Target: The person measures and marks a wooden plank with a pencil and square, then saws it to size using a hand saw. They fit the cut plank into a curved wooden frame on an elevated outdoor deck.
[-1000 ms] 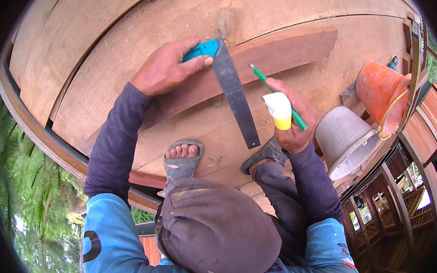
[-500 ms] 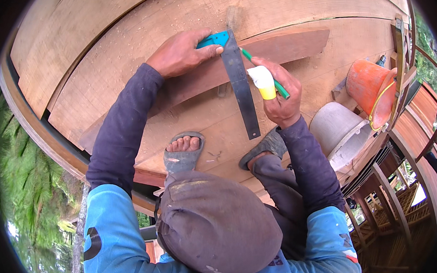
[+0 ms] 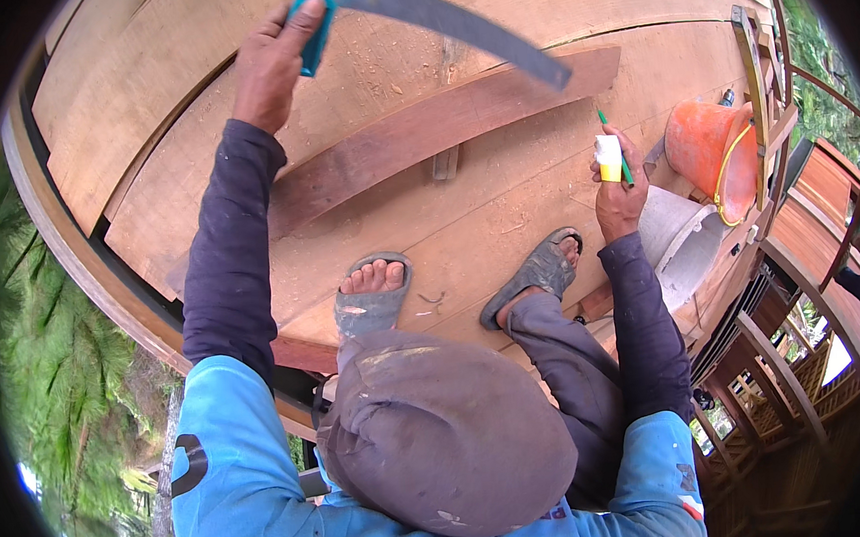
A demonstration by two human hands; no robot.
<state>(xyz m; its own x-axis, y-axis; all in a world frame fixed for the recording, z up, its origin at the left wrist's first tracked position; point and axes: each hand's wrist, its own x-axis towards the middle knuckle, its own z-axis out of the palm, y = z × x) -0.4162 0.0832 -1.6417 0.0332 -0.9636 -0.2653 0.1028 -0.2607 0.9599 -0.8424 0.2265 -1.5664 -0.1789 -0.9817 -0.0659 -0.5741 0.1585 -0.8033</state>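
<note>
I see my left hand (image 3: pixel 274 56) at 11 o'clock, its grip pressed around the teal handle of a square (image 3: pixel 434 17) whose grey blade slants above the dark plank (image 3: pixel 441 130). My right hand (image 3: pixel 617 183) at 3 o'clock pinches a small white-and-yellow bottle (image 3: pixel 608 157) and green pencil (image 3: pixel 614 144), near the orange bucket (image 3: pixel 709 153).

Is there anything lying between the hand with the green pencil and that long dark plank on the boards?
Nothing visible does. The right hand, holding a green pencil and a small white and yellow bottle, hovers just beside the dark plank, with only bare boards between them. The left hand holds the square lifted above the plank.
</note>
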